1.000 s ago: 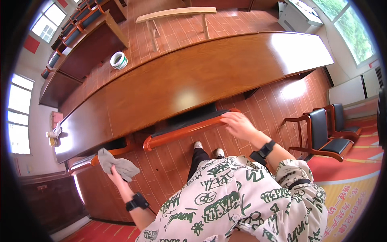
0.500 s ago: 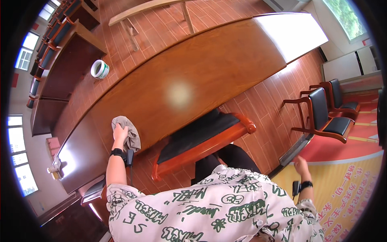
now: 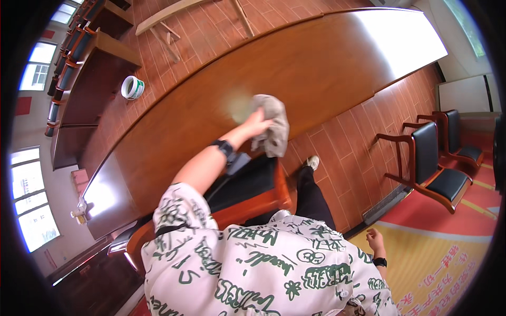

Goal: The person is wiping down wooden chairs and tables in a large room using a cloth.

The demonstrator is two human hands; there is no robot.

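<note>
Cloth: a crumpled grey rag (image 3: pixel 271 124) lies on the near edge of the long wooden table (image 3: pixel 327 58), partly hanging over it; half a second ago it sat further left along the top.
Left hand: the left hand (image 3: pixel 257 124) grips the rag, arm stretched out over the table, now reaching further right.
Right hand: the right hand (image 3: pixel 375 241) hangs low at the side, fingers loosely apart, holding nothing, much as before.
Chair: a wooden-armed chair (image 3: pixel 253 195) with a black seat stands just below the rag.
Beyond: a white and green bucket (image 3: pixel 132 87) stands on the floor, well apart.
</note>
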